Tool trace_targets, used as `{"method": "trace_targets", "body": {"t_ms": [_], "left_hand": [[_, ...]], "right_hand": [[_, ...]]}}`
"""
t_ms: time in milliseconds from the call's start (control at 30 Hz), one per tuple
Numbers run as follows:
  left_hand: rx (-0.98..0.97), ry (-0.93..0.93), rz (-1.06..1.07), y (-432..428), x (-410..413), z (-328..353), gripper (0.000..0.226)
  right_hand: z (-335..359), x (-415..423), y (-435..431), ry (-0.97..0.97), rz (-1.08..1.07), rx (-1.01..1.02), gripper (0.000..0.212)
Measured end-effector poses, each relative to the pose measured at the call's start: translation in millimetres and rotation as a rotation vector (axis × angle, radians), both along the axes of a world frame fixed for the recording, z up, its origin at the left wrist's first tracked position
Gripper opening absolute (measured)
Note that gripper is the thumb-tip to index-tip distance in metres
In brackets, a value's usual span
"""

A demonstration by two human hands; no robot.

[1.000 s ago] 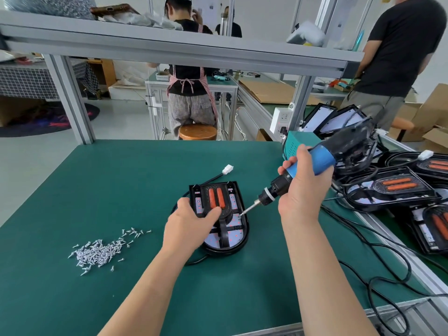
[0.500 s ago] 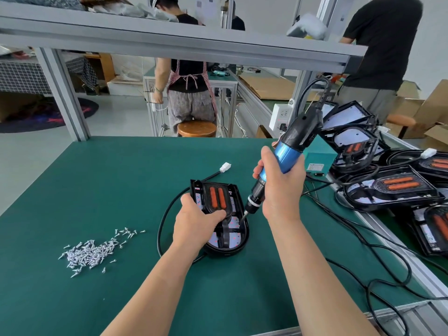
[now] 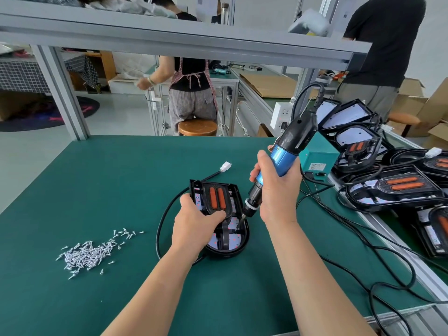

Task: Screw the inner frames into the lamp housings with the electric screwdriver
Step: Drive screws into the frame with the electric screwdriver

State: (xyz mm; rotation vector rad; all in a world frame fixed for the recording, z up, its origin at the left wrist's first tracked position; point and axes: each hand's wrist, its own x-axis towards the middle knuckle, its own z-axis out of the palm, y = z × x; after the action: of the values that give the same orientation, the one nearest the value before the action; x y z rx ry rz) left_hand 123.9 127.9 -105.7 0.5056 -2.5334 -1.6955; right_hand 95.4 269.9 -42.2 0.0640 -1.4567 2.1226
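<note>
A black lamp housing [image 3: 238, 248] lies on the green mat, with a black inner frame [image 3: 217, 197] carrying two orange strips set inside it. My left hand [image 3: 194, 224] grips the frame and housing from the left side. My right hand [image 3: 276, 190] holds the blue and black electric screwdriver [image 3: 286, 149] nearly upright. Its bit tip touches the right inner side of the housing. The housing's black cable ends in a white connector [image 3: 225, 166].
A pile of several silver screws [image 3: 89, 253] lies at the left on the mat. More lamp housings [image 3: 397, 187] are stacked at the right beside a teal box [image 3: 317, 156]. Black cables [image 3: 378, 263] cross the right side. Two people stand beyond the bench.
My right hand has raised the screwdriver from a slant to nearly upright and set its bit down into the housing's right side. My left hand has stayed on the frame.
</note>
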Motion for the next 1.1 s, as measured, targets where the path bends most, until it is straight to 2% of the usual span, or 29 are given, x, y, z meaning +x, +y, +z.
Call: {"method": "trace_targets", "body": {"t_ms": [233, 600, 800, 900, 1100], "left_hand": [[-0.042, 0.007, 0.011, 2, 1, 2, 0.051], [-0.071, 0.038, 0.006, 6, -2, -1, 0.052], [-0.073, 0.010, 0.021, 8, 2, -4, 0.052], [-0.072, 0.001, 0.013, 8, 2, 0, 0.052], [-0.089, -0.016, -0.013, 10, 4, 10, 0.048]], "right_hand": [[-1, -1, -7, 0.007, 0.025, 0.097, 0.018], [-12, -12, 0, 0.010, -0.113, 0.051, 0.016], [-17, -10, -2, -0.045, -0.021, 0.062, 0.016], [-14, -8, 1, -0.067, 0.018, 0.061, 0.023], [-6, 1, 12, -0.063, 0.098, -0.074, 0.033]]}}
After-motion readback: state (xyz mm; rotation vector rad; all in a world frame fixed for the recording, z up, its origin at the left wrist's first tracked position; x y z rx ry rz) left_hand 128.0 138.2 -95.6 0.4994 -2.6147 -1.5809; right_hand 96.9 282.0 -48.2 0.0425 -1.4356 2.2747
